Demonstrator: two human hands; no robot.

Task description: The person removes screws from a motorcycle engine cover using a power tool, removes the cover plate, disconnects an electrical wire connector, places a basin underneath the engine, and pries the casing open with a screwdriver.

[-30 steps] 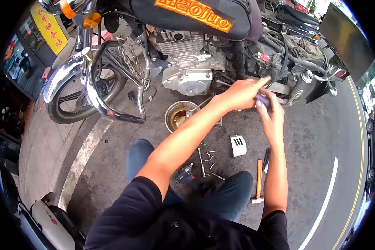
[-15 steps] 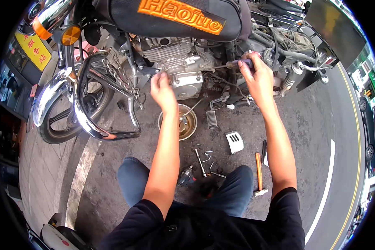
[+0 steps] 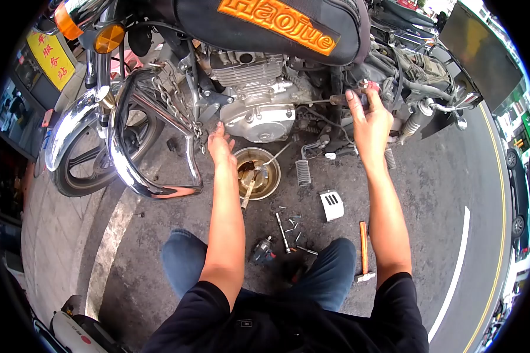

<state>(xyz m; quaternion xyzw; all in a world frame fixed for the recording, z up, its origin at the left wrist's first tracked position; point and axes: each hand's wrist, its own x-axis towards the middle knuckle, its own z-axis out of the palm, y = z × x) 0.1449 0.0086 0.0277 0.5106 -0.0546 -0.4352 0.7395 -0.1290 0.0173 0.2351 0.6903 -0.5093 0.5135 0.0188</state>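
Note:
My right hand (image 3: 372, 126) is wrapped round the dark handle of a screwdriver (image 3: 340, 100). Its shaft points left, with the tip at the rear of the silver engine cover (image 3: 259, 123); I cannot tell whether it is wedged in. By the cover's front lower edge is my left hand (image 3: 220, 147), fingers pointing up and partly spread, nothing visible in them. Whether its fingertips touch the cover is unclear. Below the engine stands a metal bowl (image 3: 275, 187) with brownish liquid and a brush with a pale handle (image 3: 248, 194) in it.
Chrome crash bars (image 3: 137, 176) and a hanging chain (image 3: 180, 106) are at the left. On the ground lie a white slotted cover (image 3: 332, 206), a hammer (image 3: 364, 250), a socket extension (image 3: 283, 232), several bolts (image 3: 295, 223) and a power tool (image 3: 262, 250). A footpeg (image 3: 303, 172) juts out beside the bowl.
My left hand has moved down and slightly left, from in front of the engine cover to its lower edge, uncovering the cover and the brush. The right hand still grips the screwdriver.

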